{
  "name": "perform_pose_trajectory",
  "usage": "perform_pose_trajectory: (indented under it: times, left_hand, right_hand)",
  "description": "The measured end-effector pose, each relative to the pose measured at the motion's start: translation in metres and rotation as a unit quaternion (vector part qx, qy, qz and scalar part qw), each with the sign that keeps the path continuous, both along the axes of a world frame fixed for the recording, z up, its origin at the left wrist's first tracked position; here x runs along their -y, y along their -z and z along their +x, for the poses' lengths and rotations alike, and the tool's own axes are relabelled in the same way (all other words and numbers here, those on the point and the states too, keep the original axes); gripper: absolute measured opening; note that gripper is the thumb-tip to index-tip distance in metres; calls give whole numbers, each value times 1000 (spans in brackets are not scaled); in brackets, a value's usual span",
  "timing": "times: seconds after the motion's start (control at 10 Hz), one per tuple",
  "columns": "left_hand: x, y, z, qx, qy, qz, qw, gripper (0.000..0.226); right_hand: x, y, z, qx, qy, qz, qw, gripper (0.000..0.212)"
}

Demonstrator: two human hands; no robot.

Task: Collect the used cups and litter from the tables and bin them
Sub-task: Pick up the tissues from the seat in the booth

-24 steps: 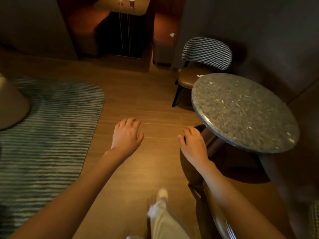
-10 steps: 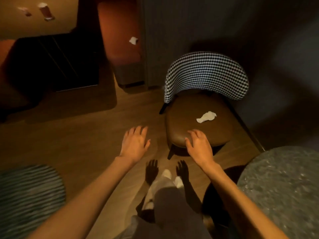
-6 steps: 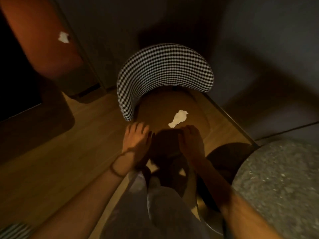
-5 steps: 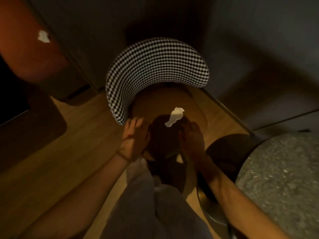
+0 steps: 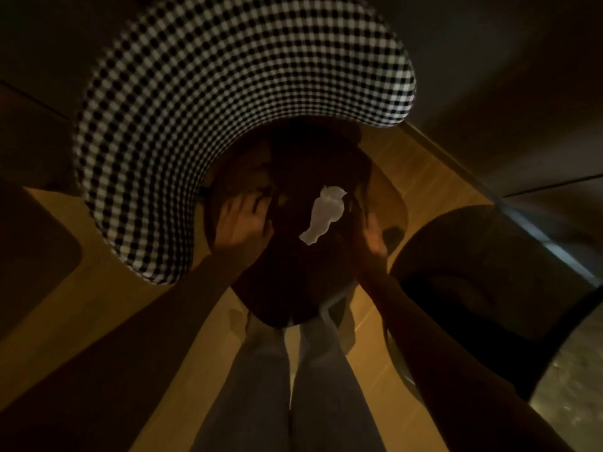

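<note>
A crumpled white napkin [image 5: 323, 214] lies in the middle of the chair's brown seat [image 5: 293, 282], in my own shadow. My left hand [image 5: 243, 221] hovers over the seat's left side with fingers spread, a hand's width left of the napkin. My right hand [image 5: 370, 233] is just right of the napkin, fingers relaxed and pointing forward, holding nothing. Neither hand touches the napkin. No cups are in view.
The chair's black-and-white checked backrest [image 5: 228, 93] curves round the far and left sides of the seat. A round speckled stone table [image 5: 574, 386] stands at the lower right. Wooden floor [image 5: 424, 177] shows either side. My legs [image 5: 287, 386] stand against the seat's near edge.
I have stepped up to the chair and leaned over it. Both hands have moved forward onto either side of the napkin, and my shadow now covers the seat.
</note>
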State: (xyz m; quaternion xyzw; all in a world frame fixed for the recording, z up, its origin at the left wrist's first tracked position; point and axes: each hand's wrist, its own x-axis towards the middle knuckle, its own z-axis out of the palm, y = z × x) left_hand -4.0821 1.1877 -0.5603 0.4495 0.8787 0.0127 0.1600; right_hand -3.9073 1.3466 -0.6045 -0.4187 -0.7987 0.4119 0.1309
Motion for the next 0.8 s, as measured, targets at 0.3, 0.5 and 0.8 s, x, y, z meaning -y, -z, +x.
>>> perform_pose_trajectory:
  times: [0.3,0.5,0.8]
  left_hand:
    - [-17,115,6,30,-69,47,996,37]
    - [-2,141,44,89,-147,61,983,40]
    - [18,108,50,102,-157,68,980,41]
  right_hand:
    - [-23,108,-35,178,-151,-27,972,91]
    - [-26,142,-39,210,-233,102,944,87]
    - [-13,119,-44,145,-208,31,967,40]
